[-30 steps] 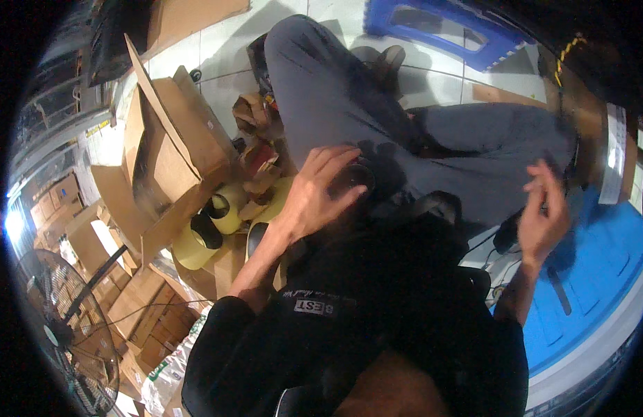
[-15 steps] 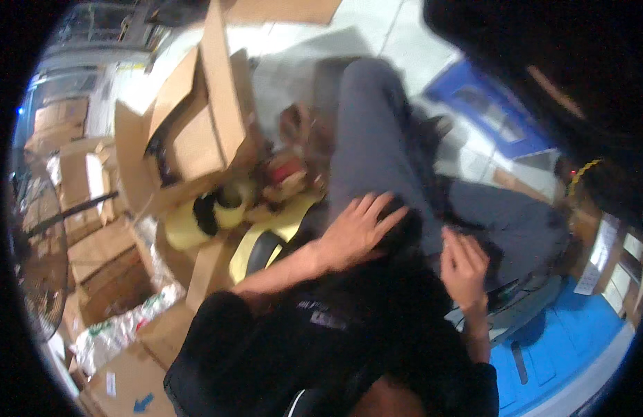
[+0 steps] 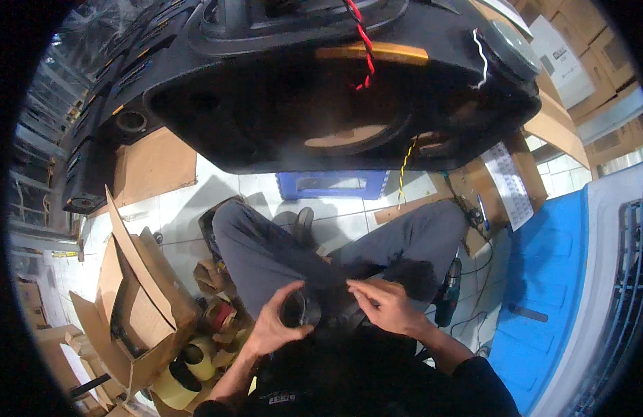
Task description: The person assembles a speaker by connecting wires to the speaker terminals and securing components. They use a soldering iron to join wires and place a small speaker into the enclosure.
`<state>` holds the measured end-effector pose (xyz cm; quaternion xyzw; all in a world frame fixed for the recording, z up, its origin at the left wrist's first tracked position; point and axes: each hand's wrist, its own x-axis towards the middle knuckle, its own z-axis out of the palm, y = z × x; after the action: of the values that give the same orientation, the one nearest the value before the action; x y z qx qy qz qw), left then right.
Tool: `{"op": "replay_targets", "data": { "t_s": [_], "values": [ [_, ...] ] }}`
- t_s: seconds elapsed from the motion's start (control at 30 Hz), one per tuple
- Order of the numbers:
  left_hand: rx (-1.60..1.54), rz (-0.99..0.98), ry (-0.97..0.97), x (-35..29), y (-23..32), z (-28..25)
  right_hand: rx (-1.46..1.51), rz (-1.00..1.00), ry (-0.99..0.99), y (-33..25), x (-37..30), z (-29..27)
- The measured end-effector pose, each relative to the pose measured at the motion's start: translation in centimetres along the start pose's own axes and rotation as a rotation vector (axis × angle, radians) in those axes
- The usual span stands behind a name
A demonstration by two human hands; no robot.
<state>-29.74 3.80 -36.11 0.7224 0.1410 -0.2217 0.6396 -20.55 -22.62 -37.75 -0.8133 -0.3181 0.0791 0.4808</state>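
Observation:
My left hand (image 3: 276,325) is curled around a small, round, dark ring-shaped part (image 3: 294,307), held over my lap. Close to its right, my right hand (image 3: 387,307) has thumb and fingertips pinched together; whatever lies between them is too small to make out. In front of me stands a large black speaker cabinet (image 3: 266,156) with a wide round opening. A twisted red and black wire (image 3: 366,52) hangs across its upper part. From the cabinet's lower right dangles a twisted yellow and black wire (image 3: 403,174), apart from both hands.
A blue plastic stool (image 3: 286,186) stands beneath the cabinet. An opened cardboard box (image 3: 144,313) and yellow rolls (image 3: 172,389) are at left. A cordless drill (image 3: 448,295) lies by my right knee, beside a blue panel (image 3: 550,257). More black cabinets (image 3: 92,160) line the far left.
The view has swung up and right, bringing the speaker cabinet into full sight. My left hand, earlier spread over my leg, now holds the dark ring-shaped part; my right hand has come nearer it.

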Motion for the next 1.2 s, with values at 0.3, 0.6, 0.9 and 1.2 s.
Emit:
{"op": "replay_targets", "data": {
  "t_s": [0.3, 0.6, 0.9, 1.2],
  "values": [
    [-1.513, 0.192, -0.35, 7.4, 6.0, 6.4, 0.21, 0.168, 0.389, -2.7, 1.8, -2.2],
    [-1.48, 0.185, -0.255, 8.7, 8.1, 6.5, -0.061, 0.033, 0.392, -4.6, 4.6, -3.4],
    [-1.02, 0.38, -0.019, 7.5, 6.9, 7.2, -0.142, -0.058, 0.217, -6.7, 8.2, -3.4],
    [-0.648, 0.416, 0.006, 7.8, 5.3, 7.0, -0.154, 0.03, 0.171, -7.4, 8.5, -2.8]
  ]
}}
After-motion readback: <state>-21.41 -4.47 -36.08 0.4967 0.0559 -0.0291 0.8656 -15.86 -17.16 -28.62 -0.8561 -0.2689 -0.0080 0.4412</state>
